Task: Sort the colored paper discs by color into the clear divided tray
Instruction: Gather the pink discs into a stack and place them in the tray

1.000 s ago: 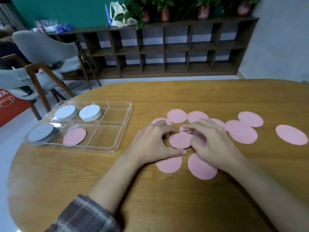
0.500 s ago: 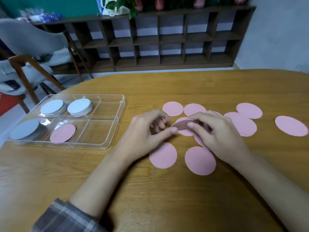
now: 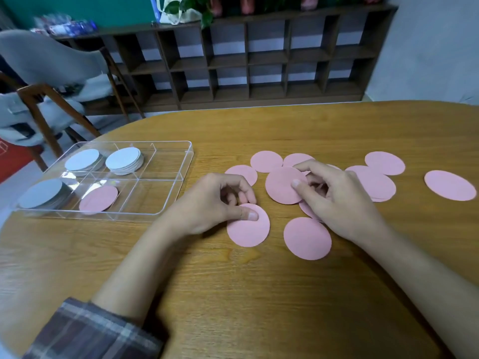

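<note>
Pinching the lifted pink disc (image 3: 283,185) with the right hand (image 3: 337,200), thumb pressing on its near face and the other fingers curling behind it. Holding it tilted up off the table (image 3: 259,294), above the loose pink discs (image 3: 307,238). Pressing the thumb of the left hand (image 3: 215,203) down onto the far part of the near pink disc (image 3: 248,230), fingers curling in just beyond its rim. Seemingly gripping that edge, though not showing clearly whether any fingertip is getting under it. Otherwise lying flat on the wood.

Sitting well to the left of both hands: the clear divided tray (image 3: 181,174), holding a sorted pink disc (image 3: 98,198) in its front middle compartment and pale stacks (image 3: 124,159) in three others. Crowding between and behind the hands: more loose pink discs, some overlapping, with one lying apart at far right.
</note>
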